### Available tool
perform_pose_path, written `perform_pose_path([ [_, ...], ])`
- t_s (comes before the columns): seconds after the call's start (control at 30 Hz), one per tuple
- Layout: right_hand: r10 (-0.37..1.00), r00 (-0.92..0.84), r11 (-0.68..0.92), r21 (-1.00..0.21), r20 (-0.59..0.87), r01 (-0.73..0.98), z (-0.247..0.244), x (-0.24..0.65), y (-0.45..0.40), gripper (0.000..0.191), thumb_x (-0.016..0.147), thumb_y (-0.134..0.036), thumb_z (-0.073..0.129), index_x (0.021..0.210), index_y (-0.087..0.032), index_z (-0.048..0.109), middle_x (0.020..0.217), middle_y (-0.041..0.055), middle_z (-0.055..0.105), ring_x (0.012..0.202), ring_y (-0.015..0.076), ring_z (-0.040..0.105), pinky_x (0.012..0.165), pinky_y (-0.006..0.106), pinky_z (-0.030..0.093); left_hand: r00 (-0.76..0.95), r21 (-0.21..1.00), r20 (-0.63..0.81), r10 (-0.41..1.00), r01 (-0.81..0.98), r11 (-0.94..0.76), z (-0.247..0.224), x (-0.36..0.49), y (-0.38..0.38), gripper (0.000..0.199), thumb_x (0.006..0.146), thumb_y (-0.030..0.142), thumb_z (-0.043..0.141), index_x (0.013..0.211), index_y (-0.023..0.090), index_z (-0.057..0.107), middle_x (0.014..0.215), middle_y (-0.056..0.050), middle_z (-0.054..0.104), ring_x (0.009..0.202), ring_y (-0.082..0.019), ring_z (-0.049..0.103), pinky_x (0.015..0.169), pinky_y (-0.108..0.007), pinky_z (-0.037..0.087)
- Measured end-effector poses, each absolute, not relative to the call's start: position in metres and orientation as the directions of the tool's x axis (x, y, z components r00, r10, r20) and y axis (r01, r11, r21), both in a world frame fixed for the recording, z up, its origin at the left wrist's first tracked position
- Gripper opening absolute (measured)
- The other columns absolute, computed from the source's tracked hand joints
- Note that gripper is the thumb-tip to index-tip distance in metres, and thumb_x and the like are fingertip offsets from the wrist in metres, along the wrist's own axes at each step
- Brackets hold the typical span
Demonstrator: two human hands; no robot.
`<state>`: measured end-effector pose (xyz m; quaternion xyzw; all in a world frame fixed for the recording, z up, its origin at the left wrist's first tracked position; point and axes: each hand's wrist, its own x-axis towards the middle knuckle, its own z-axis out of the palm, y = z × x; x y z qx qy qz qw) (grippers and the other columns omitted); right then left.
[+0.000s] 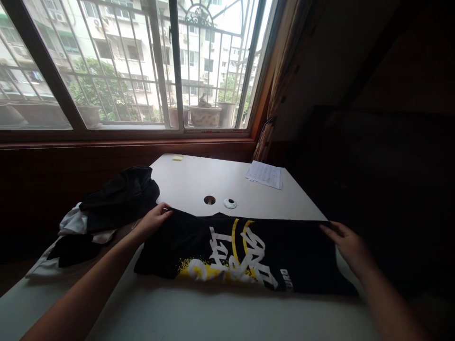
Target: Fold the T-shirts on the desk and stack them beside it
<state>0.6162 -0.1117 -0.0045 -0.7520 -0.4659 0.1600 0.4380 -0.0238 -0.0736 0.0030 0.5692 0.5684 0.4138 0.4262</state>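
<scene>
A black T-shirt with white lettering and a yellow print lies stretched sideways across the white table, doubled over lengthwise. At its upper left corner, my left hand pinches the cloth between thumb and fingers. My right hand grips the far right end of the same edge, fingers over the fabric. The upper edge runs nearly straight between both hands, and the lower edge hangs loosely near the table surface. Beside my left forearm sits a heap of black and white clothes.
The white table carries printed sheets at the back right and a yellow note at the back left. A round cable hole and its white cover lie beyond the shirt. A barred window stands behind.
</scene>
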Motion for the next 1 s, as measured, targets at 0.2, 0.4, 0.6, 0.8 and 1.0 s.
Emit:
perform_pose_path([
  [0.2,0.844,0.479,-0.188,-0.705,0.24,0.684,-0.043,0.62,-0.085,0.045,0.073,-0.05,0.065,0.107,-0.022,0.07,0.103,0.0137,0.073,0.098,0.0321,0.069,0.086,0.044,0.051,-0.004,0.947,-0.064,0.998,0.314,0.062,-0.02,-0.029,-0.06,0.061,0.063,0.066,0.077,0.096,0.017,0.063,0.083,-0.006,0.072,0.079,-0.027,0.069,0.067,-0.034,0.052],
  [0.4,0.828,0.22,0.018,-0.418,0.515,0.908,-0.02,0.544,-0.073,0.036,0.083,-0.04,0.056,0.109,-0.021,0.069,0.114,0.0132,0.066,0.107,0.0304,0.061,0.098,0.047,0.047,0.064,0.962,-0.105,0.992,0.26,0.085,-0.02,-0.035,-0.064,0.07,0.065,0.059,0.081,0.118,0.017,0.064,0.09,-0.007,0.072,0.087,-0.029,0.07,0.074,-0.037,0.054],
  [0.6,0.868,-0.409,0.496,-0.527,0.282,0.69,0.011,0.395,-0.057,0.021,0.094,-0.035,0.057,0.106,-0.026,0.071,0.11,0.0058,0.066,0.108,0.0244,0.061,0.098,0.041,0.05,0.12,0.941,-0.05,0.991,0.337,0.006,-0.025,-0.04,-0.064,0.066,0.071,0.05,0.08,0.128,0.019,0.065,0.093,-0.005,0.067,0.082,-0.024,0.067,0.071,-0.033,0.053],
  [0.8,0.747,-0.632,0.635,-0.501,0.207,0.587,0.0,0.314,-0.036,0.03,0.088,-0.028,0.071,0.118,-0.027,0.069,0.119,0.0058,0.065,0.112,0.0241,0.058,0.1,0.041,0.048,0.091,0.938,0.045,0.995,0.339,-0.073,-0.023,-0.043,-0.072,0.061,0.073,0.049,0.08,0.126,0.022,0.068,0.086,-0.001,0.065,0.076,-0.019,0.062,0.07,-0.029,0.05],
  [1.0,0.751,-0.64,0.627,-0.482,0.163,0.612,-0.006,0.308,-0.026,0.015,0.088,-0.036,0.072,0.101,-0.027,0.073,0.108,0.0042,0.065,0.105,0.0232,0.055,0.092,0.039,0.048,0.134,0.989,-0.123,0.983,-0.071,0.133,0.006,-0.036,-0.087,0.061,0.076,0.046,0.083,0.13,0.022,0.065,0.101,-0.006,0.069,0.084,-0.02,0.068,0.074,-0.03,0.053],
])
